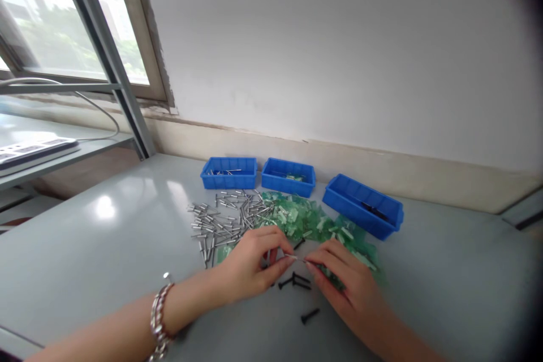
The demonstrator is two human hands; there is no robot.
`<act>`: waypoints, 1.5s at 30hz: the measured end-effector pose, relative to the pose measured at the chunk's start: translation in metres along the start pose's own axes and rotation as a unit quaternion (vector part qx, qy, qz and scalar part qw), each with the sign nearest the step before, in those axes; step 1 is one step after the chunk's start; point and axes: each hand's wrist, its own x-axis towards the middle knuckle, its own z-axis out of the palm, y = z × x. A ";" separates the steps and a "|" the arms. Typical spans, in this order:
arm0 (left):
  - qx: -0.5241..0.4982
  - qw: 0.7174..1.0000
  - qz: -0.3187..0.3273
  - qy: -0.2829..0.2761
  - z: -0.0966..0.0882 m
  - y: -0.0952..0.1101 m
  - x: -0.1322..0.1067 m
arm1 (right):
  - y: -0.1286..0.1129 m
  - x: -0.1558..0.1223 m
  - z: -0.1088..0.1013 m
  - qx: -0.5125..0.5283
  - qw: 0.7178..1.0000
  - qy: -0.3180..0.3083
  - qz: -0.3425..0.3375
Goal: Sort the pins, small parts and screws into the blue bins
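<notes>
Black screws near fingers, blue bins beyond

daylight enters the overexposed window at left; glare spots the gray tabletop; right corners fade black.

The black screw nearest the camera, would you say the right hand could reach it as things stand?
Probably yes: only bare tabletop separates the right hand from the black screw, though that hand seems busy pinching a thin metal piece.
</notes>
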 end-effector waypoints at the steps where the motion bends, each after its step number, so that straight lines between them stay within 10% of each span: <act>1: 0.000 1.000 0.000 0.000 0.000 0.000 0.000 | 0.000 0.000 0.000 0.001 1.000 0.001 -0.002; 45: 0.028 1.000 0.001 -0.013 -0.001 0.002 -0.002 | 0.002 -0.001 0.002 0.014 1.000 0.001 -0.005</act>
